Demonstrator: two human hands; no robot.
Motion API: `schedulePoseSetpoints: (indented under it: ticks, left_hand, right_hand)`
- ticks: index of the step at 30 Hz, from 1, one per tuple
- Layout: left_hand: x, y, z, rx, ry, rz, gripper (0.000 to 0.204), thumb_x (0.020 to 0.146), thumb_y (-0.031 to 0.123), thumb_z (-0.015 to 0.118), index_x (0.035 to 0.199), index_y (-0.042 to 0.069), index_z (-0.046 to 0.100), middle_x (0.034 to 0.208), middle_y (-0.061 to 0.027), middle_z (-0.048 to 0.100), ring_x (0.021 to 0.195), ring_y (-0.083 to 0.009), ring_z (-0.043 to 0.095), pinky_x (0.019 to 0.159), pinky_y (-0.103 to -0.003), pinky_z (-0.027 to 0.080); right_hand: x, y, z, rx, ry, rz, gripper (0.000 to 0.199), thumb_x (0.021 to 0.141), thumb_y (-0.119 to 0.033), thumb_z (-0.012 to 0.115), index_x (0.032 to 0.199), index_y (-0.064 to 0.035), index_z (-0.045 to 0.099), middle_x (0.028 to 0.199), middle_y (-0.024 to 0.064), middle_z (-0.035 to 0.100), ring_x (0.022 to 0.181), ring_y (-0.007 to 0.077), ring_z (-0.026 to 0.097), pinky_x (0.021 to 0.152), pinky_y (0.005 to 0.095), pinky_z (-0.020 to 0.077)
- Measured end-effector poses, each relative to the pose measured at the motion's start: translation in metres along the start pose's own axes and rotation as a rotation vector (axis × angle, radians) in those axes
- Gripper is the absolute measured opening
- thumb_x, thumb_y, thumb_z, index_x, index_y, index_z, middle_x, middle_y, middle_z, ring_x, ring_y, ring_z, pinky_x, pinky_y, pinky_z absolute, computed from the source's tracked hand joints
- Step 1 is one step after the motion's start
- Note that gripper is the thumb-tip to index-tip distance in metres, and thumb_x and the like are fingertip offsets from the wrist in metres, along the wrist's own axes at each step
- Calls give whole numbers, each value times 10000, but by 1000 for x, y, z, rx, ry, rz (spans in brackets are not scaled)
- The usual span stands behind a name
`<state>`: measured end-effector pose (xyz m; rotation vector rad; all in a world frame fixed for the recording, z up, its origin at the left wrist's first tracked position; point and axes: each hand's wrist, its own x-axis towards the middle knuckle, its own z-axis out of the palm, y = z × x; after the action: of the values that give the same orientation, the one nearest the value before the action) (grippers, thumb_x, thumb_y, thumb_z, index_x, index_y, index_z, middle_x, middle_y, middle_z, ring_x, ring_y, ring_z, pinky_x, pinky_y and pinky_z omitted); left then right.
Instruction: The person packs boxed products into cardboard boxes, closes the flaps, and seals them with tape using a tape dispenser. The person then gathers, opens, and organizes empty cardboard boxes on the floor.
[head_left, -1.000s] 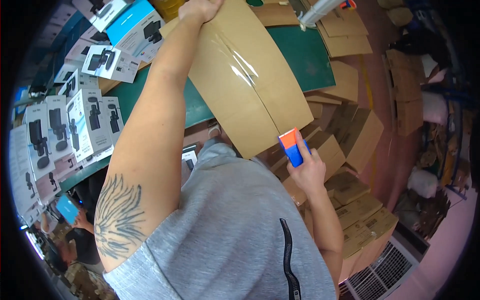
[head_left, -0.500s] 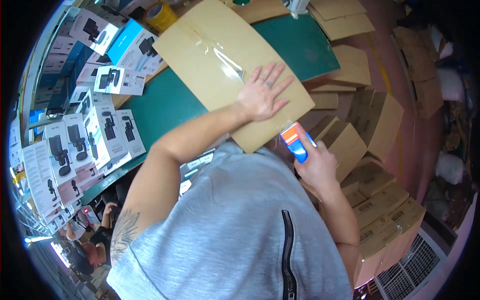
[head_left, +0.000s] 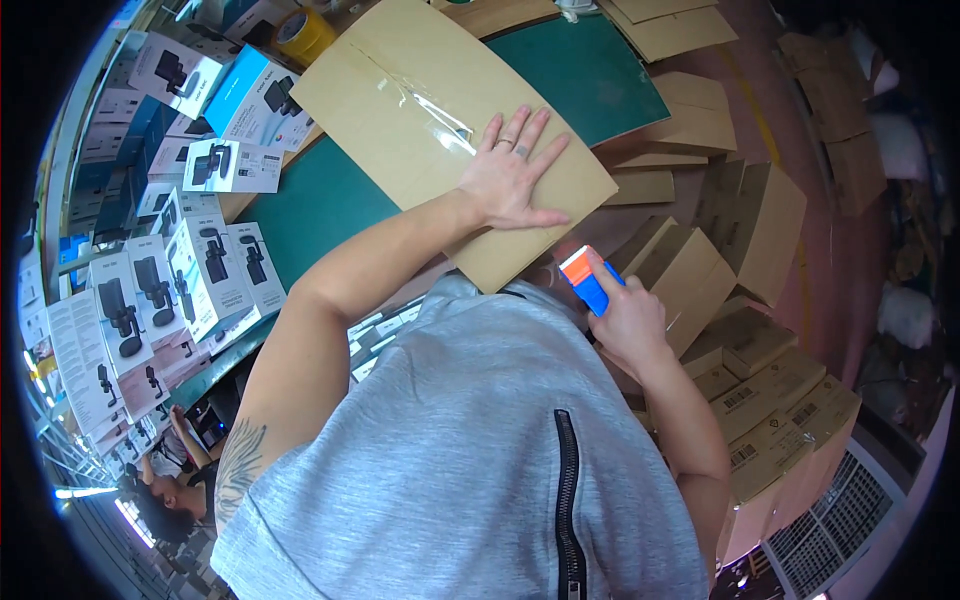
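A brown cardboard carton (head_left: 380,130) lies at an angle on the green tabletop, its near corner close to my body. Clear shiny tape (head_left: 440,115) runs along its upper face. My left hand (head_left: 510,175) rests flat on that face with the fingers spread, a ring on one of them. In my right hand (head_left: 632,318) is a blue and orange hand tool (head_left: 587,278) with a pale front edge, its exact kind not clear. The tool is held just off the carton's near right edge, and a finger stretches along it.
Printed product boxes (head_left: 215,255) are stacked at the left of the green table (head_left: 335,205). A yellow tape roll (head_left: 305,38) stands beyond them. Open cartons (head_left: 685,275) and closed cartons (head_left: 775,410) crowd my right side. Another person (head_left: 165,500) is at lower left.
The tool in my right hand sits slightly farther from the carton's edge. My left hand stays flat on the carton. The whole view has shifted a little.
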<state>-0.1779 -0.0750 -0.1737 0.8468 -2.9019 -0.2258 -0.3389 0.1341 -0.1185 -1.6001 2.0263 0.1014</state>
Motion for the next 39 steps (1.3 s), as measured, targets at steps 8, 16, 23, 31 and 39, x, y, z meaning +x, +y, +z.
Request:
schedulePoseSetpoints:
  ticks: [8,16,23,31,39]
  left_hand:
    - [-6,59,2,60,-202,-208,1010,720,623,610,1509,134,210,1549,-254,104,1412,-507,55,1052,-717,86]
    - [-11,77,11,243,-256,128,809,839,426,578,1500,98,245,1571,-209,78,1443,-423,58,1088,-661,117]
    - [5,90,37,186,-47,255,679,874,405,543,1461,135,333,1537,-234,189,1424,-417,176,1129,-572,163]
    - [8,-39,-28,-140,325,-332,841,809,478,621,1445,34,298,1511,-284,185,1409,-455,152,1123,-563,153]
    - [26,-66,-26,-111,64,-385,844,868,599,467,1489,79,230,1532,-278,130,1437,-420,75,1154,-524,58]
  right_hand:
    - [39,-27,-4,-78,-27,-36,751,679,-185,677,1394,-206,446,874,226,634,760,392,660,695,486,550]
    - [87,27,85,-406,-450,105,435,864,-192,558,1289,-105,529,1074,145,676,996,297,666,785,400,557]
    - [82,44,81,259,-116,546,810,731,-380,698,1452,-297,339,1175,210,624,1087,365,605,927,445,478]
    - [66,57,109,501,111,570,887,699,-294,778,1465,-162,349,1158,160,649,1027,271,639,917,362,478]
    - [61,88,145,668,177,552,808,708,-193,723,1442,-231,388,1126,156,653,1035,284,637,893,386,497]
